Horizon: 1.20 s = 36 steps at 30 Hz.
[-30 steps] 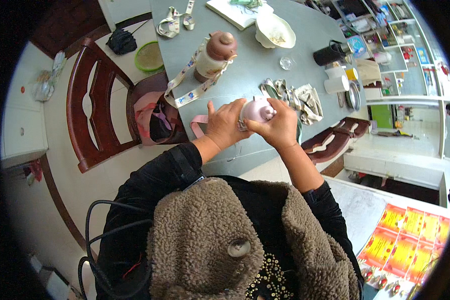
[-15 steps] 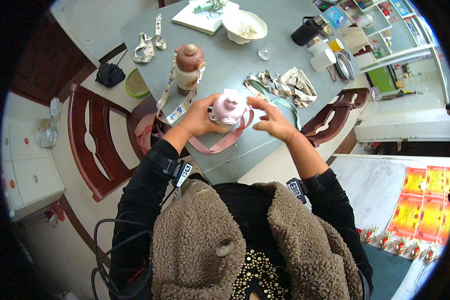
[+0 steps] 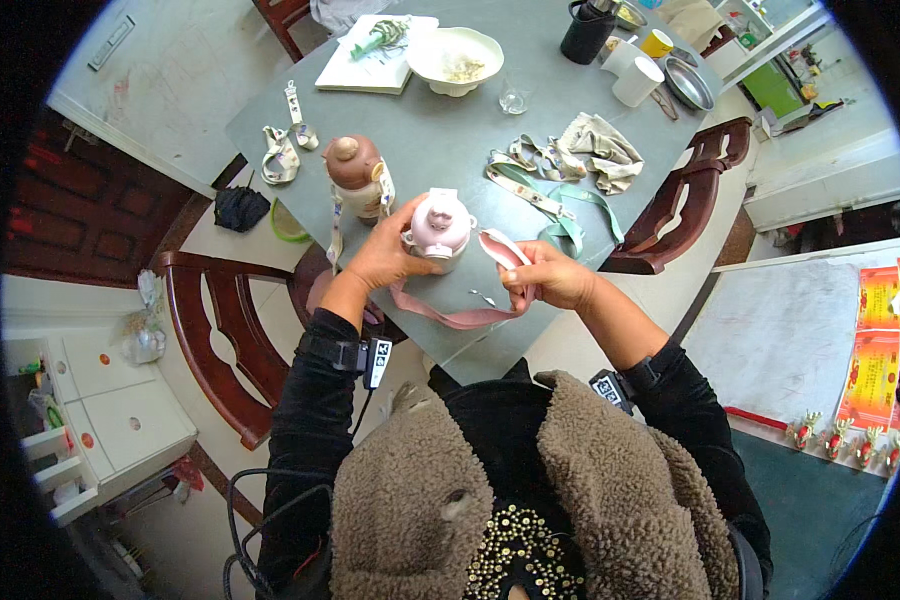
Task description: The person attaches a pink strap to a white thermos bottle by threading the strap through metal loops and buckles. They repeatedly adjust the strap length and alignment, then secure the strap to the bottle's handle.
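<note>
A pink-lidded water bottle point(image 3: 440, 225) stands near the close corner of the grey-green table. My left hand point(image 3: 388, 250) is wrapped round its left side. To its right, my right hand point(image 3: 550, 277) pinches a pink strap point(image 3: 460, 318), whose upper part loops above the fingers and whose lower part runs back past the bottle's base. Just beyond my left hand is a brown-topped bottle point(image 3: 358, 180) with a patterned strap. Right of the pink bottle lie a green-and-cream strap point(image 3: 570, 225) and a crumpled cloth point(image 3: 602, 150).
Farther back are a white bowl point(image 3: 457, 60), a white board point(image 3: 370, 68), a small glass point(image 3: 513, 97), a white cup point(image 3: 637, 82) and a black flask point(image 3: 588, 35). Another patterned strap point(image 3: 280, 155) lies at the left edge. Wooden chairs point(image 3: 215, 340) flank the table.
My right hand has moved from beside the bottle's lid to a spot farther right and closed on the pink strap, lifting part of it. My left hand stays on the bottle. The view has shifted.
</note>
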Available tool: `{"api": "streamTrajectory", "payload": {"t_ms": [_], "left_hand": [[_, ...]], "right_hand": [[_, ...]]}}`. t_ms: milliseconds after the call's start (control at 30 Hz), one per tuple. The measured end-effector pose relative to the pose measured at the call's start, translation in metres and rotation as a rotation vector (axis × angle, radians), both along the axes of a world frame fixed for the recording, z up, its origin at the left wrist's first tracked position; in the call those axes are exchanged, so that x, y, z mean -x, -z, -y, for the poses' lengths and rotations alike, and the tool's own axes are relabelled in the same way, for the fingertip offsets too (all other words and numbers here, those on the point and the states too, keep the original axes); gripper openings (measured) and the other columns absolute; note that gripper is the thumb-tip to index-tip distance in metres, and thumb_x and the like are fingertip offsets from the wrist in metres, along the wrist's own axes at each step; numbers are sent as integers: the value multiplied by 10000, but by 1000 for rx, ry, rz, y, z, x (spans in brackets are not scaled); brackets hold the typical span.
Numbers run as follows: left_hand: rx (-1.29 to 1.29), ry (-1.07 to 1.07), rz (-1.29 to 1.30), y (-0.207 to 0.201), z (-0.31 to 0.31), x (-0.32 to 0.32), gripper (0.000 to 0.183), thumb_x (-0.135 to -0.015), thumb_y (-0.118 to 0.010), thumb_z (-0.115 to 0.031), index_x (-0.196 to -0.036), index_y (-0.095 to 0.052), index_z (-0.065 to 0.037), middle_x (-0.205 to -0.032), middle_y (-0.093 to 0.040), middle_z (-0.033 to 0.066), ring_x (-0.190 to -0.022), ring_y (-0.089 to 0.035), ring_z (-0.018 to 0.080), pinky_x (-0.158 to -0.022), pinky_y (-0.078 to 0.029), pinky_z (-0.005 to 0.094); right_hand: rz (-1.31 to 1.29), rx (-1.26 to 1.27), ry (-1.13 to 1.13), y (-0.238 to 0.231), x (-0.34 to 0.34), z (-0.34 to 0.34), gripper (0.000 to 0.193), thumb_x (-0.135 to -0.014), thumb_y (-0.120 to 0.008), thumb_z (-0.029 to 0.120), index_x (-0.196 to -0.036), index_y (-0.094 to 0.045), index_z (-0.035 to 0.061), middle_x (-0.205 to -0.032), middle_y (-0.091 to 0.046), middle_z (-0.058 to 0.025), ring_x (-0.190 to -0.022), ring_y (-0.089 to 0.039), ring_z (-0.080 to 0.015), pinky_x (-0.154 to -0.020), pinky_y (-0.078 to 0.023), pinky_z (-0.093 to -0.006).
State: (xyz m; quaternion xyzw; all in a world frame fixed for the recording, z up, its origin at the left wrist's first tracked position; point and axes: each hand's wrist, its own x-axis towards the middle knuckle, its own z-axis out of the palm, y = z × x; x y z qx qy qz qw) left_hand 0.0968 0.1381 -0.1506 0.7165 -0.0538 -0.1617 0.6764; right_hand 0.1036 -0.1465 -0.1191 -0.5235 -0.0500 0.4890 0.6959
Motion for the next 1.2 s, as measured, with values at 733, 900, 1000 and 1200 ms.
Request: {"api": "streamTrajectory", "payload": {"t_ms": [733,900,1000,1200], "left_hand": [[790,20,-420,18,-45,138,403,-980,-516,-265,-1201,-549,70,-993,-697,222,-900,-708,285,-839,-567,386],[734,15,-422,10,-41,152,387,-931,-601,-189,-1216,-543,67,-1019,-695,212,-909,-706,260,-850,-568,375],[726,41,-437,1,-34,156,404,-901,-638,-122,-1242,-530,65,-1036,-695,193,-924,-700,233,-863,-565,361],[631,-32,-374,-35,1,159,367,-924,-591,-58,-1275,-529,28,-1089,-682,137,-969,-687,203,-902,-542,340]], "right_hand": [[-178,-12,160,6,26,25,536,-881,-676,126,-1363,-444,94,-936,-667,-98,-799,-685,-198,-725,-573,-349],[89,537,94,15,33,22,583,-874,-719,180,-1380,-439,110,-952,-673,-54,-861,-671,-170,-709,-550,-327],[785,717,149,16,43,5,415,-829,-742,203,-1184,-588,51,-942,-683,-70,-864,-645,-173,-735,-524,-342],[476,209,-178,-12,64,-52,287,-865,-714,180,-1065,-631,-8,-924,-660,-77,-832,-610,-136,-744,-512,-295]]}}
